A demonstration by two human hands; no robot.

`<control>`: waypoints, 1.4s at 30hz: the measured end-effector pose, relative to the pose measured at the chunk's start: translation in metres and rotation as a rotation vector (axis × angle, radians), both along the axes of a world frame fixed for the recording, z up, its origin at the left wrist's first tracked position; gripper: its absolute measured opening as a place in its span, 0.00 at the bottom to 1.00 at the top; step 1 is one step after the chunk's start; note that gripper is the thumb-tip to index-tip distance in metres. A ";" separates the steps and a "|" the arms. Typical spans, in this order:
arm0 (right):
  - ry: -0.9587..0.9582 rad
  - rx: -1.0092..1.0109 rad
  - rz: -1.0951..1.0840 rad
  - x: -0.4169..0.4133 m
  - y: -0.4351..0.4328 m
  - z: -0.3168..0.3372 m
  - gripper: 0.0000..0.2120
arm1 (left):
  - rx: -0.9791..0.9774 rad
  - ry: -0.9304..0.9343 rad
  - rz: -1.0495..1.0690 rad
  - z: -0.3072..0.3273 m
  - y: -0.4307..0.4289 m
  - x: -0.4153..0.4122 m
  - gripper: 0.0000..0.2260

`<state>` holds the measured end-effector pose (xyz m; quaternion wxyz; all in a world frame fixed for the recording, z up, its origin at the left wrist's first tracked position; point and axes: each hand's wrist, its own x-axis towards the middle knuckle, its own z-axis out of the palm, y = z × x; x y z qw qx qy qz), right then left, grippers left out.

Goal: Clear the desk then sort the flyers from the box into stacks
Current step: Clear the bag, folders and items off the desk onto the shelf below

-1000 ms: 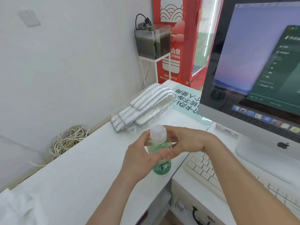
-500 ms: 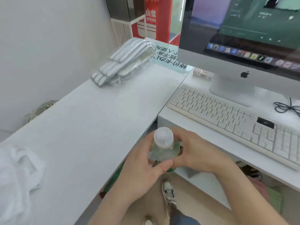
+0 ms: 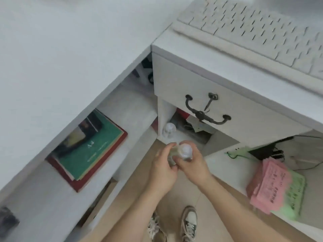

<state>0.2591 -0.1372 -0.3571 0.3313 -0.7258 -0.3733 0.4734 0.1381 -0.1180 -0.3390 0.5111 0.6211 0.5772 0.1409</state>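
View is now tipped steeply down. The monitor is lost from sight, and only the keyboard is kept at the top edge.

The small bottle was held level with the desk top half a second ago. It is now carried below that level, over the floor, in front of the drawer and the open nook beneath it. It is clasped from both sides. The left hand is wrapped round the body, and the right hand is curled about the neck just under the white cap. The cap is seen from above; the contents are lost to blur.

The desk top is seen bare where it shows. On the shelf under it, a green pack of A4 paper is laid on red covers. A pale rounded object is noted in the nook and cannot be identified.

Pink sheets and green sheets are stacked on the low shelf at right, well apart from both hands. They are judged likely to be flyers, though the print is not legible. No box is made out.

The clearing phase is judged to be nearly done, and the bottle is probably being stowed low, perhaps in the nook. Sorting is not yet begun.
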 end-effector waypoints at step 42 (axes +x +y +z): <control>-0.243 0.315 0.317 -0.056 0.018 0.269 0.20 | 0.397 -0.238 0.245 0.289 0.010 -0.074 0.15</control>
